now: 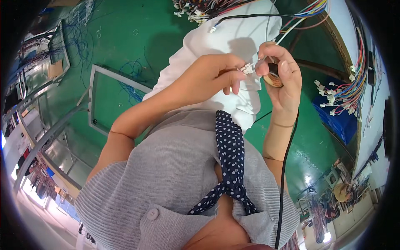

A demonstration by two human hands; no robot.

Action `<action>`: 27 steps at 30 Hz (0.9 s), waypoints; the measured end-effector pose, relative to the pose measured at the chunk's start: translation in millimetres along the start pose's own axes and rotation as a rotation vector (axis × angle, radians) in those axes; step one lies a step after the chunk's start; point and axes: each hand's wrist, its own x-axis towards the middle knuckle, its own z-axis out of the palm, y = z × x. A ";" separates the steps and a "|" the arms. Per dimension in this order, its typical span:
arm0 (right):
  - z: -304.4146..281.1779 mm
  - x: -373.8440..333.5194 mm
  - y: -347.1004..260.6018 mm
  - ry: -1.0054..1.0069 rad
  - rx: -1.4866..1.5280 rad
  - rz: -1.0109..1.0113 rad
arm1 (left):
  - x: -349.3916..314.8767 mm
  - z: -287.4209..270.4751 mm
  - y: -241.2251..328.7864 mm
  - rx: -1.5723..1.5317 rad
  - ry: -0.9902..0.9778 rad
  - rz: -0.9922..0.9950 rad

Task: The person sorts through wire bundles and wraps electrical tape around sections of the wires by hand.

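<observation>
Floor (160, 31) spreads green beneath left fingers (238, 76) pinching a connector (248, 69), right fingers (285, 68) holding tape (273, 81).

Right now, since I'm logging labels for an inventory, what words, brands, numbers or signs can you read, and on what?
No text can be read.
Tape roll in the right hand: any print is too small and blurred.
Connector in the left hand: nothing legible.
</observation>
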 end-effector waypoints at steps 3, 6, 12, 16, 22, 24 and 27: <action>3.6 3.5 7.5 0.010 0.013 -0.023 | 2.8 -9.8 6.3 -0.060 0.016 -0.033; 10.6 9.2 1.1 -0.076 -0.021 -0.032 | 10.3 -20.7 3.9 -0.011 0.065 0.051; 2.3 13.3 -27.3 0.123 -0.671 -0.113 | 24.6 -33.2 24.2 0.168 -0.149 -0.015; 5.1 23.8 -27.6 0.031 -0.560 -0.109 | 37.6 -24.6 26.2 0.004 -0.327 -0.066; -1.8 16.4 -10.7 0.150 -0.481 -0.099 | 39.4 -26.3 30.2 -0.324 -0.352 -0.311; 1.9 15.8 -15.3 0.141 -0.515 -0.088 | 33.0 -28.4 15.6 -0.369 -0.349 -0.346; -0.2 6.1 -20.2 0.246 -0.634 -0.149 | 3.7 -30.3 -16.9 0.143 -0.204 -0.043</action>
